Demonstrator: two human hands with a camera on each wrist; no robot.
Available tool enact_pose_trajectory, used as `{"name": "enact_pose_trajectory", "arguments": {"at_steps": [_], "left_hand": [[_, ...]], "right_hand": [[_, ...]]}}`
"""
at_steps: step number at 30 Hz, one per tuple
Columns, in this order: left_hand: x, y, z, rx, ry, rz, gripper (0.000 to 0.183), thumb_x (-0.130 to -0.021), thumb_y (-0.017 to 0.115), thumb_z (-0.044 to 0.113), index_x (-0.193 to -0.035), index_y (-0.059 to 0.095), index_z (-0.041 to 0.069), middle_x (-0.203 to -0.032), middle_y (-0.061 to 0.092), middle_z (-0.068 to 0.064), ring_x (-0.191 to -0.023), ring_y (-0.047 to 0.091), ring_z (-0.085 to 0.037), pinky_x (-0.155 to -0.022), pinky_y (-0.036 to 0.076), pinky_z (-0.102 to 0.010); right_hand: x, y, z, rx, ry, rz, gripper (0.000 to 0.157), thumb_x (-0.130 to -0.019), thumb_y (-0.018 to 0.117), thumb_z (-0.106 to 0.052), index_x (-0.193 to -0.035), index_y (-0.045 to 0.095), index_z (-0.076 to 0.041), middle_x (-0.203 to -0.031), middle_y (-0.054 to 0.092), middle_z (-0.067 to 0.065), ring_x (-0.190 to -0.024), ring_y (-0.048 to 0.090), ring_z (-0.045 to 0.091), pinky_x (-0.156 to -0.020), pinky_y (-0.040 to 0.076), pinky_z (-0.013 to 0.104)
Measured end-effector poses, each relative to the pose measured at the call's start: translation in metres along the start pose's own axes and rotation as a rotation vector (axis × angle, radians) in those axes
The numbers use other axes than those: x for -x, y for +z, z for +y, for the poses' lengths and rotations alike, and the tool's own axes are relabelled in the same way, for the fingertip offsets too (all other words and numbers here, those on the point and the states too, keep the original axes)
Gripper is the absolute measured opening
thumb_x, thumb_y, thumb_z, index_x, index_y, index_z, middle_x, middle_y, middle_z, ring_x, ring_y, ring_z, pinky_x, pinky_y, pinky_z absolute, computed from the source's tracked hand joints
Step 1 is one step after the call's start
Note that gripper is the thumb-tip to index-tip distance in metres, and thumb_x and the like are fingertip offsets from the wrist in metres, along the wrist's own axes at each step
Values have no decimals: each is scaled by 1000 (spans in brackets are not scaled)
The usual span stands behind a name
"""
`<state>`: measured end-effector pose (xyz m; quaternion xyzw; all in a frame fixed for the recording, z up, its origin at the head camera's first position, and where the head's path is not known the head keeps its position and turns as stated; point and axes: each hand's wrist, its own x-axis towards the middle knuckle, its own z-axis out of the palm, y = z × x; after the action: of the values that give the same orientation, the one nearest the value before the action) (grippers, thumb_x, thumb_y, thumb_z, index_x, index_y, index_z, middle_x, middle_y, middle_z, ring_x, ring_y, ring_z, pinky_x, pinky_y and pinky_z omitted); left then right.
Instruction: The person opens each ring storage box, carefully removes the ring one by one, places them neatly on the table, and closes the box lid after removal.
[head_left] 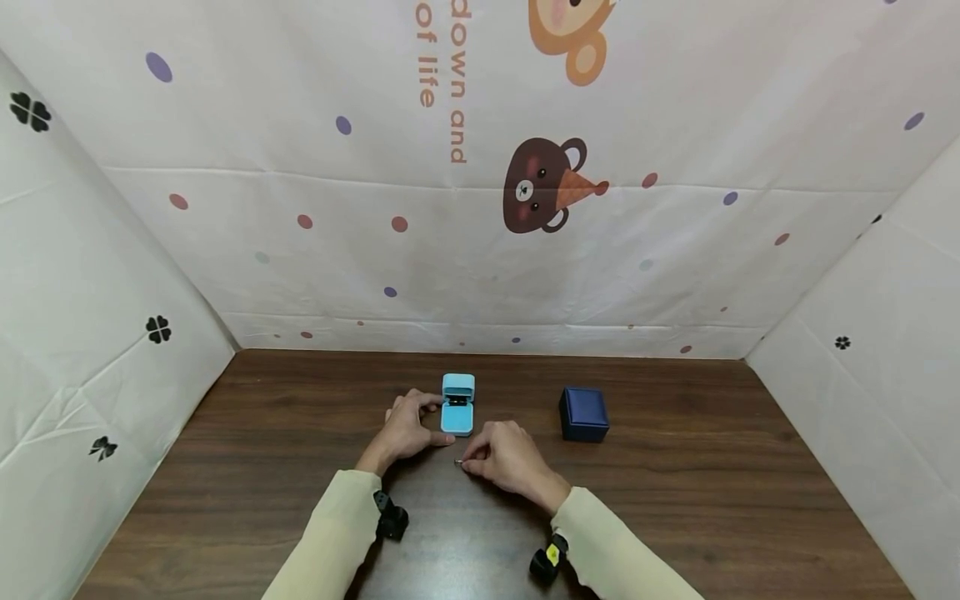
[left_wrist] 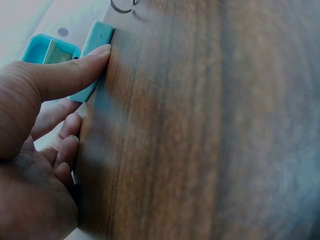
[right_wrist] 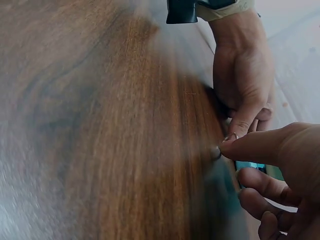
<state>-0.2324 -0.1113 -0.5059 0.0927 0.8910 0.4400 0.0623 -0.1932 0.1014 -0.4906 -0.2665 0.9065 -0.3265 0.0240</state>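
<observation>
A small light-blue ring box (head_left: 457, 419) stands with its lid up on the wooden table, a dark slot across its inside. My left hand (head_left: 408, 429) holds it from the left, thumb at the near edge and index finger along the side; the left wrist view shows the thumb (left_wrist: 75, 75) lying against the box's base (left_wrist: 98, 39). Just to the right and nearer, my right hand (head_left: 510, 458) pinches a small silver ring (head_left: 458, 462) between thumb and index finger. Part of this ring (left_wrist: 121, 7) shows at the top of the left wrist view.
A closed dark-blue box (head_left: 585, 414) stands on the table (head_left: 675, 500) to the right of my right hand. White printed cloth (head_left: 480, 267) rises behind the table and at both sides. Black wrist cameras (head_left: 392, 517) sit at both sleeves.
</observation>
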Motion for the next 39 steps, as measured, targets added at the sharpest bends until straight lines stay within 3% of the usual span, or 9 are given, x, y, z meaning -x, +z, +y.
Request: {"name": "enact_pose_trajectory", "arguments": {"at_steps": [14, 20, 30, 39], "left_hand": [[0, 0, 0, -19, -4, -1, 59, -75, 93, 21, -127, 69, 7, -111, 60, -3, -103, 47, -26, -91, 31, -50], [0, 0, -1, -28, 5, -3, 59, -75, 93, 22, -127, 69, 6, -111, 60, -3, -102, 47, -26, -90, 31, -49], [0, 0, -1, -35, 25, 0, 59, -75, 93, 23, -126, 69, 5, -110, 60, -4, -101, 47, -26, -89, 31, -49], [0, 0, -1, -24, 18, 2, 58, -74, 93, 23, -125, 70, 6, -110, 60, -5, -101, 48, -27, -89, 31, -49]], "right_hand": [[-2, 0, -2, -34, -3, -91, 4, -86, 84, -16, -89, 84, -18, -84, 70, -12, -68, 54, -1, -57, 44, 23], [-4, 1, -1, -57, 5, -116, 3, -86, 84, -16, -89, 84, -17, -83, 68, -13, -69, 55, -2, -59, 45, 22], [-7, 1, -3, -146, 27, -125, 5, -84, 84, -11, -86, 84, -15, -74, 69, -13, -63, 58, -1, -56, 46, 22], [-6, 2, -2, -159, 15, -114, 7, -83, 85, -9, -86, 84, -15, -74, 68, -12, -63, 58, -1, -56, 46, 22]]}}
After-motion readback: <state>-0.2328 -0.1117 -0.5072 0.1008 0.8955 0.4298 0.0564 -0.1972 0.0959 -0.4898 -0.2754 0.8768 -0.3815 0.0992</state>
